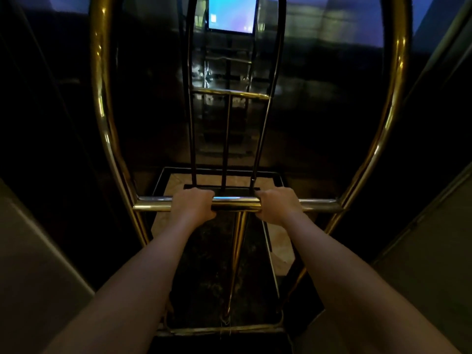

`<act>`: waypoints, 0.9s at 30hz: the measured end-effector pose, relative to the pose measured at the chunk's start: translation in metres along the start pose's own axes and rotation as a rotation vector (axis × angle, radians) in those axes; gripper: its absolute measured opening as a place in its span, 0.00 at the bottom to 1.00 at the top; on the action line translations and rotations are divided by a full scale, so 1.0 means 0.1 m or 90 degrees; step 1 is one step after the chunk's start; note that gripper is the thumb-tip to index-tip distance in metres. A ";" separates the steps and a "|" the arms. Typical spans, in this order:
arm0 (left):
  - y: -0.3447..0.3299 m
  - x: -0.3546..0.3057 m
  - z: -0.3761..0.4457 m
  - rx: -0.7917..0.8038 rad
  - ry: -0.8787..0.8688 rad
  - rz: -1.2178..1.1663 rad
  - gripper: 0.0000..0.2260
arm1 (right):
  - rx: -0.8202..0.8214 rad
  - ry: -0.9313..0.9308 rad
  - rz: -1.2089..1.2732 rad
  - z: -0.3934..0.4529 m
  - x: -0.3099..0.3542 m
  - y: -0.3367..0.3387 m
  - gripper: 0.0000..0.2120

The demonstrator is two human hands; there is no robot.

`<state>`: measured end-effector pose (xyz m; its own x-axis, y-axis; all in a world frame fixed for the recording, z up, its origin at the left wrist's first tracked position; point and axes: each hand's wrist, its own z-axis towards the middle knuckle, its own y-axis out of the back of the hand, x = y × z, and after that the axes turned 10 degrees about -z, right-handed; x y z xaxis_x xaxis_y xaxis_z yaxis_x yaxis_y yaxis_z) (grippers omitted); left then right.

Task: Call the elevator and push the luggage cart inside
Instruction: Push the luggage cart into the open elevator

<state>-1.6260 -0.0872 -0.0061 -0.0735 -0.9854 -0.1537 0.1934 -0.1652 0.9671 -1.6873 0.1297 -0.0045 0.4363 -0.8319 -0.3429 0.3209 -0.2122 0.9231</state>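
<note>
Dark elevator (319, 103), hands (194, 204) on luggage cart (319, 204)

A dim interior with dark, glossy wall panels (319, 103) that carry blurred reflections. A lit blue screen (232, 14) glows high on the far wall. Below the screen, the floor (178, 183) is pale stone with a dark border. Grey panels (431, 251) flank both sides.

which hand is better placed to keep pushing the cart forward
Neither alone. The left hand and right hand both grip the crossbar, one each side of its middle, so an even two-handed push looks best.
</note>
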 end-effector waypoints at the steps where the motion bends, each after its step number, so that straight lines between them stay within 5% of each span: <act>1: -0.01 0.06 0.08 -0.004 -0.006 -0.002 0.08 | -0.008 0.001 0.004 0.10 0.00 -0.03 0.12; 27: -0.45 0.64 2.40 -0.036 0.031 0.030 0.08 | -0.017 -0.008 0.006 2.35 -0.59 -0.78 0.12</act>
<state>-1.8745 -0.1330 -0.0111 -0.0157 -0.9928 -0.1188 0.2507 -0.1190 0.9607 -1.9357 0.0746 -0.0158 0.4284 -0.8406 -0.3313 0.3395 -0.1901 0.9212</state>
